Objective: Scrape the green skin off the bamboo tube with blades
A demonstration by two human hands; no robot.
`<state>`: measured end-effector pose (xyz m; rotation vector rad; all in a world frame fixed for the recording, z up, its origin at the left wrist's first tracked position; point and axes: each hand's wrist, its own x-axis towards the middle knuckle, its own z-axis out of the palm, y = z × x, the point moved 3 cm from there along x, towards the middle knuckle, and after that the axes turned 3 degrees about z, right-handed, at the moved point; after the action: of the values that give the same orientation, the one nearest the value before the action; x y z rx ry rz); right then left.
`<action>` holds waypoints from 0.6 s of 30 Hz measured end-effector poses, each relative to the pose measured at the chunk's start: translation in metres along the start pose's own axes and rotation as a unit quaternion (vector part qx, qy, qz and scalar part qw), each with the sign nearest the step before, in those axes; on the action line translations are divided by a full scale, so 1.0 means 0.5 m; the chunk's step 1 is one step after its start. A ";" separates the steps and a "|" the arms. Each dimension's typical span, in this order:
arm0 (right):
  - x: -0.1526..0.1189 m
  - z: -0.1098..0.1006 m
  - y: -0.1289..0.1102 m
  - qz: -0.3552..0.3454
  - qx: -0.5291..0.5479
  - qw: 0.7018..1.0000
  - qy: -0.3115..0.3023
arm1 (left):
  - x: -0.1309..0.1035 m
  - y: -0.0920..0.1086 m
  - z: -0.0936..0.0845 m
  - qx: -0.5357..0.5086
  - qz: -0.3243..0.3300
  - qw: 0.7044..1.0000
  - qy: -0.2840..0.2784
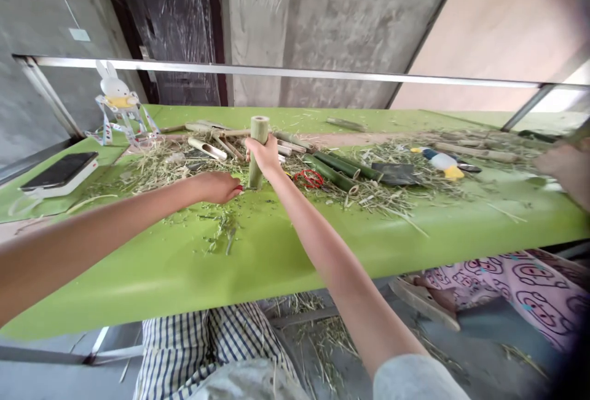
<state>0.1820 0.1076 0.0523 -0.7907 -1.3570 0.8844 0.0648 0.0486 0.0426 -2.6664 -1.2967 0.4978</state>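
A pale green bamboo tube (258,172) stands upright on the green table cover, its hollow end facing up. My right hand (266,155) is wrapped round its upper middle. Close to the tube's foot, on the left, my left hand (224,188) is closed, palm down. A bit of something red (239,187) shows at its fingertips; the rest of it is hidden. Small green shavings (224,228) lie scattered in front of the left hand.
Behind lie a split bamboo piece (208,149), dark green bamboo lengths (329,172), red-handled scissors or a similar red loop (308,179) and a dark blade (394,174). A phone on a white box (62,172), a rabbit figure (115,90) and a duck-like toy (440,162) stand about. At right is another person's hand (565,163).
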 end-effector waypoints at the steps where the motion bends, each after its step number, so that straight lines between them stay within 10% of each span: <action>1: 0.000 0.000 0.000 0.002 0.002 1.000 -0.002 | 0.003 0.002 0.000 0.001 0.000 1.000 0.001; 18: 0.011 -0.014 0.014 -0.008 -0.019 1.000 0.000 | 0.041 0.024 -0.022 0.001 -0.007 0.997 -0.081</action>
<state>0.1883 0.1158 0.0481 -0.8085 -1.3825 0.8479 0.0894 0.0576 0.0450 -2.6607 -1.3551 0.7250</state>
